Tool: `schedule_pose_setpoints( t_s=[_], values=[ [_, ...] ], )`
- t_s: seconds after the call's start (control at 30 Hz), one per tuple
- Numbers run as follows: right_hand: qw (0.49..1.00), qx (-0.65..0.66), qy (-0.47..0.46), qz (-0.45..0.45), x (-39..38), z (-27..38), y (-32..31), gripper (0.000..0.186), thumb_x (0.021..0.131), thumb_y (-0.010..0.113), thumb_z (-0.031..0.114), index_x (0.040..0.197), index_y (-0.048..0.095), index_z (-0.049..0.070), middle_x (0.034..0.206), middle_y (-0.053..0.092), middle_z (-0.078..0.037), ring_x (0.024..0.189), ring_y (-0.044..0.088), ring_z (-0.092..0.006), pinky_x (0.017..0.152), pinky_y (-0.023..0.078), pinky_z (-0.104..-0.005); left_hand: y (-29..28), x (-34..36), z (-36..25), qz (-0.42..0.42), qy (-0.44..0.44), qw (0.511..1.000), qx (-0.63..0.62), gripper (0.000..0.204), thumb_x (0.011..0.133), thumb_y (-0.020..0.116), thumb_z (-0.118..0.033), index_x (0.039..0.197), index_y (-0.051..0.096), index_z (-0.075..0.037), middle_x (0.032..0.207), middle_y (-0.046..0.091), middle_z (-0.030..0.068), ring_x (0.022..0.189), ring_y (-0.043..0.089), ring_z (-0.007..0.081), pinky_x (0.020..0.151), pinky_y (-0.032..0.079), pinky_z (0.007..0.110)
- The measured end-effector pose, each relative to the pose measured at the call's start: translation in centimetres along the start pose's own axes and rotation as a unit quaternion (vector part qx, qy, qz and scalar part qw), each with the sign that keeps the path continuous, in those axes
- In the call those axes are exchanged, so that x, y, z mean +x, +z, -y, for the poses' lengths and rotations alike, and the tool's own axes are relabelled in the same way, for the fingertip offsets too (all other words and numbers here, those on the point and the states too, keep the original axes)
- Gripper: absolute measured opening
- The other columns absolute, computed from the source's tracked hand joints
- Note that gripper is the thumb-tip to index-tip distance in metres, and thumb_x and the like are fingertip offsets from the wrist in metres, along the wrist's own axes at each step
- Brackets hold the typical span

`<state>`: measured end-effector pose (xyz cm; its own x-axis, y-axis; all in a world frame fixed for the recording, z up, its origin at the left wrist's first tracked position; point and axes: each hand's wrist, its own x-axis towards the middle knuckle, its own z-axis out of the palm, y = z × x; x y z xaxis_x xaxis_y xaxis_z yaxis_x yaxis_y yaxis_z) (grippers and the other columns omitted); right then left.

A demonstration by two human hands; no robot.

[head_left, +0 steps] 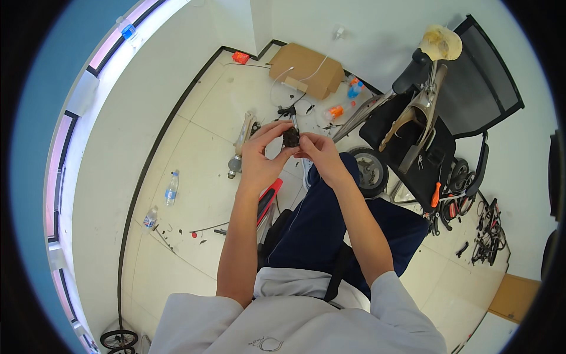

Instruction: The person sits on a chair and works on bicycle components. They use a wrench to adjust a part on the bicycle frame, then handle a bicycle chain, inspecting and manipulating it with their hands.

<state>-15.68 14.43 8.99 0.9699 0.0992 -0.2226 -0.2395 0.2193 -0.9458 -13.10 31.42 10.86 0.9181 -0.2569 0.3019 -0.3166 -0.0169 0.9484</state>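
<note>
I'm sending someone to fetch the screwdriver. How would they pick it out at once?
Start at the black mesh office chair on the right, loaded with a bicycle frame. Follow the seat's front edge down: the screwdriver hangs there, above tangled black parts on the floor. Its bright orange handle is the giveaway.

The small dark part pinched between the left hand and the right hand is too small and too covered by fingertips to tell its kind. The loose bits scattered on the floor are too tiny to make out. A small wheel at the lower left is cut by the picture's dark rim. A brown board at the lower right is also cut off there. The tangle of black parts beside the chair blurs together.
</note>
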Motion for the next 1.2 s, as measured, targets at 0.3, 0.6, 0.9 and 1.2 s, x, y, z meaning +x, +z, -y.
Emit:
schedule_pose_setpoints(
  t_s=[0.3,0.6,0.9,1.2],
  values=[
    [0.985,0.168,-0.005,0.047,0.0,0.7,-0.6,0.038,0.087,0.073,0.016,0.119,0.062,-0.002,0.107,0.068,-0.009,0.099,0.065,-0.0170,0.090,0.051,-0.0311,0.9,0.1,-1.4,-0.026,-0.047,0.999,0.008,0.039,0.073,0.077,-0.003,0.111,0.068,-0.004,0.115,0.067,0.0113,0.106,0.064,0.0223,0.092,0.050,0.034],
    [0.984,0.138,-0.101,0.038,1.0,3.2,-1.4,0.056,0.078,0.077,0.007,0.129,0.055,0.000,0.117,0.065,-0.014,0.109,0.060,-0.0206,0.094,0.047,-0.0342,0.7,-0.3,0.0,0.045,-0.164,0.984,-0.058,0.021,0.087,0.068,-0.008,0.104,0.067,0.004,0.089,0.072,0.0099,0.086,0.068,0.0144,0.081,0.051,0.027],
    [0.986,0.111,-0.092,0.084,0.6,3.3,-1.2,0.050,0.079,0.071,0.000,0.127,0.056,-0.003,0.120,0.064,-0.016,0.110,0.061,-0.0211,0.098,0.047,-0.0358,1.1,-0.1,-0.2,0.012,-0.216,0.954,-0.209,0.027,0.095,0.063,-0.023,0.098,0.067,0.004,0.081,0.068,0.0045,0.075,0.061,0.0087,0.070,0.047,0.023],
    [0.995,0.077,-0.056,0.020,0.6,2.2,-0.4,0.038,0.085,0.071,0.004,0.120,0.061,-0.006,0.109,0.069,-0.011,0.099,0.063,-0.0128,0.088,0.050,-0.0292,1.5,-0.2,0.3,-0.049,-0.240,0.957,-0.156,0.026,0.093,0.066,-0.023,0.094,0.070,0.003,0.072,0.063,0.0001,0.065,0.054,0.0054,0.058,0.041,0.021]
  ],
)
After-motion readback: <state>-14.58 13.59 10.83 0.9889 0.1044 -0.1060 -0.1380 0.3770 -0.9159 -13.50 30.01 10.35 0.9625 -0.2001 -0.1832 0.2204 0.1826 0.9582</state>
